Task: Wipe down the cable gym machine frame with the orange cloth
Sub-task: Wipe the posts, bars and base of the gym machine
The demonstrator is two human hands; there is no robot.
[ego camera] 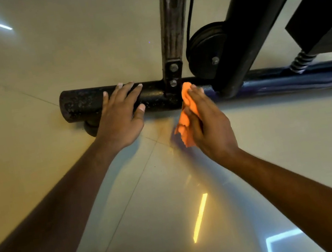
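Open tiled floor [39, 59] before base tube [82, 104], upright post [173, 14] and pulley [205, 51] crowding behind

place: gym | cues: cable machine frame [156, 97], pulley [206, 51], glossy tiled floor [61, 55]
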